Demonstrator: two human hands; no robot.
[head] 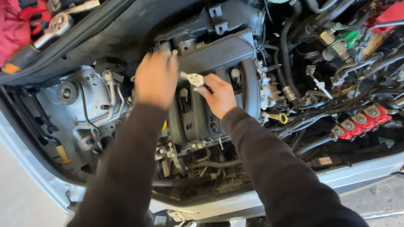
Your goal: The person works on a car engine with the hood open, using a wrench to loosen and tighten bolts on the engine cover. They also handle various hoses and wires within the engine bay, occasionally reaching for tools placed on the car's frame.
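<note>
Near the centre of the frame both hands worked over the dark ribbed intake manifold [210,84] of an open engine bay. The right hand [219,96] was clamped on a small silver wrench [192,78], pinching its flat end between thumb and fingers, so the tool lay just above the manifold between the two hands. The left hand [156,77] was blurred, its fingers curled down at the manifold's upper-left corner; whether it gripped anything I could not tell.

The likeliest trouble, as I judged it, was the wrench slipping from that light pinch and dropping into the gaps beside the manifold, where hoses and brackets would swallow it. A slip on the fastener could also drive knuckles into the metal edges nearby, and the long dark sleeves [273,168] could snag on clips or wiring.

Counted: two hands, one wrench in hand, one manifold. At the right edge sat one red block with three round silver terminals [357,122]. One yellow dipstick ring [281,118] showed right of the manifold. A ratchet handle [50,29] lay at upper left, beside red cloth [17,21].
</note>
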